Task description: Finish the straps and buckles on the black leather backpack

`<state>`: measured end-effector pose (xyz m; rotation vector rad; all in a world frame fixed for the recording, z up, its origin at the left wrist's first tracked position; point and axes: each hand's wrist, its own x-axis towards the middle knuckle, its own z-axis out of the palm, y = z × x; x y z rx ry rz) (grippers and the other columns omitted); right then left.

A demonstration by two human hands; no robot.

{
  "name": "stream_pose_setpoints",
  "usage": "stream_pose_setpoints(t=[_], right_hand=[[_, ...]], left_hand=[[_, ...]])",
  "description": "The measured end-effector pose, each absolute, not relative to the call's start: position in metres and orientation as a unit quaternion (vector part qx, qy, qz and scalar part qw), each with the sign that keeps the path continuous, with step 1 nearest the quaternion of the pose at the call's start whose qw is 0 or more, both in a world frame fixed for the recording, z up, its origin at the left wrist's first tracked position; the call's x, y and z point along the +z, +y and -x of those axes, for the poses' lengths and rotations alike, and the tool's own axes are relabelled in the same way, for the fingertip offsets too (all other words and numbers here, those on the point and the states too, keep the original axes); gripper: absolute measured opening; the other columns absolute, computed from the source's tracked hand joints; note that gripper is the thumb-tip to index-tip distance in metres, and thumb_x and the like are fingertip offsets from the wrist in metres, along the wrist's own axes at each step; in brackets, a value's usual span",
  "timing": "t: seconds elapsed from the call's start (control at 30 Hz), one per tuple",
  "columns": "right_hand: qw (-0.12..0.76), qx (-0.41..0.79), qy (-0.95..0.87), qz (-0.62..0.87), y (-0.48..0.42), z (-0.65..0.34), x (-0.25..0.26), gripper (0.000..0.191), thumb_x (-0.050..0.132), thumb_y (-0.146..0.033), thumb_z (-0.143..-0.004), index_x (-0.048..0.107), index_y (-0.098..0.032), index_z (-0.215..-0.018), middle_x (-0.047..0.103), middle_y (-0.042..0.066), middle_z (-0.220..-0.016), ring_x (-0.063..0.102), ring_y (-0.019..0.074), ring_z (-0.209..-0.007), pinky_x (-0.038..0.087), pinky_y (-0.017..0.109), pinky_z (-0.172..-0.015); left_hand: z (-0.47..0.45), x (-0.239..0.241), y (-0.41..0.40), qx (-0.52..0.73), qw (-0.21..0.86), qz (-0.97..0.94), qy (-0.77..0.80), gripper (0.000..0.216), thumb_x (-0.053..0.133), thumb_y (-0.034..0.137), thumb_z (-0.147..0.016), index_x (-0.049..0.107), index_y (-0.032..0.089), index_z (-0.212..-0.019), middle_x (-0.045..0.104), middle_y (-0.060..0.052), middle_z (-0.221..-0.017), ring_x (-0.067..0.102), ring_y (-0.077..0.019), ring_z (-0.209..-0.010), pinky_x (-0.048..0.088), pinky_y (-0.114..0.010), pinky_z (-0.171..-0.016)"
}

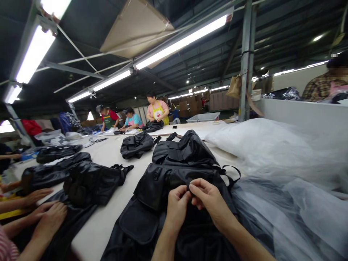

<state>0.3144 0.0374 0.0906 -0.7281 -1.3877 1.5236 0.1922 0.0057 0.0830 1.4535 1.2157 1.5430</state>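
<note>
A black backpack [153,185] lies on the pale table [92,230] directly in front of the person, its pockets facing up. Both bare hands are above it: the left hand [176,206] and the right hand [208,195] meet at the fingertips. The fingers of each are drawn together in a pinch, thumb against forefinger, with a small dark piece [188,182] caught between them; whether it is a strap end or an edge of the bag is too small to tell. Just beyond lies another black bag [187,148], close against the first, and a black strap [235,172] loops out to the right. A smaller black pack [138,145] sits farther back on the left, apart from these. White plastic sheeting [261,141] is heaped along the right side. At the left edge, a co-worker's hands [51,217] rest on dark material, near a black bag with a buckled strap [92,181]. At the far end, a person in a yellow apron [157,113] stands over a black bundle [152,125]
</note>
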Motion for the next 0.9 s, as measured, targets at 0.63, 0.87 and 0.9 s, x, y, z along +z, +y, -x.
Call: stream_pose_setpoints(t=[0.63,0.87,0.9], right_hand=[[0.527,0.675,-0.412,0.311,0.032,-0.298,0.076,0.067,0.082,-0.056,-0.056,0.060,-0.014,-0.102,0.063,0.000,-0.065,0.051,0.0070,-0.045,0.043,0.018,-0.039],[0.437,0.691,-0.509,0.268,0.046,-0.321,0.083,0.050,0.082,-0.047,-0.064,0.061,-0.015,-0.097,0.060,-0.003,-0.072,0.055,0.0067,-0.050,0.046,0.017,-0.044],[0.414,0.689,-0.537,0.256,0.048,-0.326,0.084,0.048,0.083,-0.043,-0.064,0.062,-0.016,-0.098,0.060,-0.003,-0.076,0.058,0.0076,-0.054,0.048,0.018,-0.047]], left_hand=[[-0.188,0.069,0.000,0.574,0.186,-0.622,0.500,0.023,0.049,0.021,-0.090,0.070,0.016,-0.082,0.067,-0.004,-0.080,0.059,-0.0167,-0.073,0.045,-0.025,-0.070],[-0.185,0.069,-0.005,0.575,0.184,-0.630,0.489,0.022,0.051,0.021,-0.091,0.073,0.018,-0.089,0.069,-0.005,-0.085,0.061,-0.0181,-0.077,0.046,-0.026,-0.074],[-0.185,0.069,-0.006,0.576,0.192,-0.628,0.488,0.021,0.052,0.021,-0.091,0.073,0.018,-0.090,0.069,-0.005,-0.087,0.062,-0.0186,-0.079,0.046,-0.026,-0.075]])
